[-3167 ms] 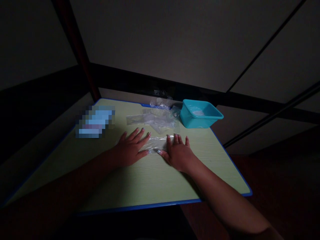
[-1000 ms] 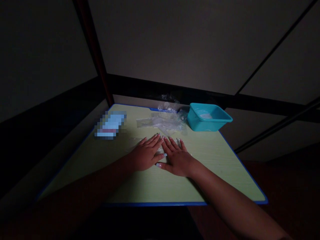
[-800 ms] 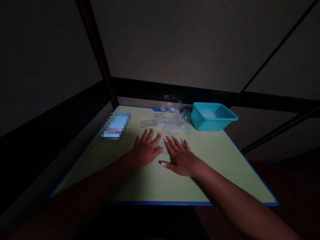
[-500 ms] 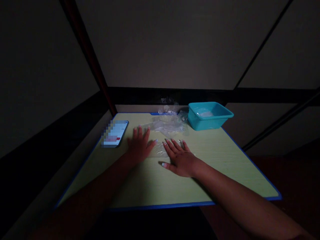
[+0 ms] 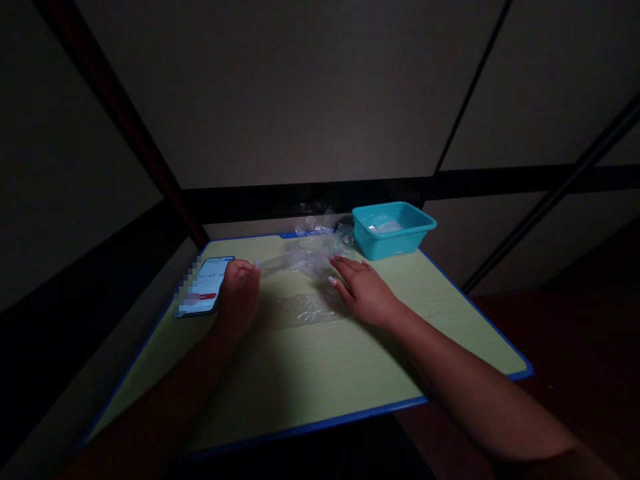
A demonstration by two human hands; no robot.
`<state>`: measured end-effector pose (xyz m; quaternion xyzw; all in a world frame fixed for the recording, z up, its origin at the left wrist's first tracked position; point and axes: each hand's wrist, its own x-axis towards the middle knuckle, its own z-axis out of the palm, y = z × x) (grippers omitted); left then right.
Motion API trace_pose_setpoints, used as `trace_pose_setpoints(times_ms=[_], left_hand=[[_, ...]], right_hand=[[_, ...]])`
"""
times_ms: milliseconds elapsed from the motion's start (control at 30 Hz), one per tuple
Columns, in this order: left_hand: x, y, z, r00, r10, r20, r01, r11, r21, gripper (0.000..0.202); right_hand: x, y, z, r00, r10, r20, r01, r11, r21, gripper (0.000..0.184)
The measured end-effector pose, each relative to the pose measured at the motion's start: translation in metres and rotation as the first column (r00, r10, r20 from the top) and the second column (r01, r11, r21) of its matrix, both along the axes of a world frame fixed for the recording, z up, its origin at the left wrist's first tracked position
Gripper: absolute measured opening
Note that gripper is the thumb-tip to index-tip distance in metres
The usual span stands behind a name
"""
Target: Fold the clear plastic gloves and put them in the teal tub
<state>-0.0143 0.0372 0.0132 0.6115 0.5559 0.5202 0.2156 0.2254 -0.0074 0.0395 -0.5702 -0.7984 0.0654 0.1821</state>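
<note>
Shifting off the flat plastic sheet (image 5: 305, 310) since the earlier frame, the left hand (image 5: 239, 293) is now curling at the loose plastic pile (image 5: 315, 250); whether it is gripping an end, I cannot tell. The right hand (image 5: 367, 290), no longer lying flat, is arching half-open over the sheet's right end, apparently holding nothing. The bench (image 5: 310, 373) is carrying everything. At its far right, the blue tub (image 5: 393, 247) is holding something clear and whitish (image 5: 387, 227), too dim to identify. Left of it, the pile is lying crumpled; nearer, the sheet is lying between the hands, probably feather-light, limp, slippery and easily creased, so a corner pinch is looking best. The phone (image 5: 206, 283) is resting beside the left hand.
</note>
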Motion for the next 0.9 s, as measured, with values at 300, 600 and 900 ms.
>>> trace_pose_setpoints(times_ms=[300,600,900], left_hand=[[0.003,-0.002,0.001,0.933,-0.096,0.346,0.155,0.977,-0.146,0.041],[0.003,-0.007,-0.004,0.936,-0.213,0.279,0.259,0.956,-0.138,0.042],[-0.001,-0.010,0.004,0.956,-0.252,-0.150,0.237,0.965,-0.108,0.039]], right_hand=[[-0.009,0.001,-0.019,0.979,0.183,-0.093,-0.182,0.983,0.027,0.030],[0.033,0.029,-0.008,0.921,-0.254,-0.293,0.293,0.951,0.095,0.050],[0.030,0.030,-0.013,0.951,-0.203,-0.234,0.229,0.969,0.092,0.045]])
